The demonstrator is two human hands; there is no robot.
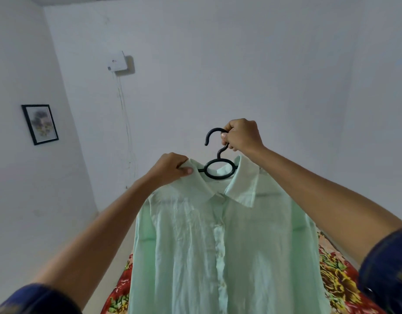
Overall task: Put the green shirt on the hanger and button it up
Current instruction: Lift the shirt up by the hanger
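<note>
A pale green shirt (195, 241) hangs on a black plastic hanger (219, 169), held up in front of me. Its front placket runs down the middle with small buttons and looks closed. My right hand (240, 134) grips the hanger's hook from the right. My left hand (170, 167) pinches the left side of the collar, at the hanger's arm. The hanger's shoulders are hidden inside the shirt.
A bed with a red and yellow floral cover (338, 282) lies below and behind the shirt. White walls surround it, with a framed picture (39, 124) on the left wall and a white box (116, 61) with a hanging cable on the far wall.
</note>
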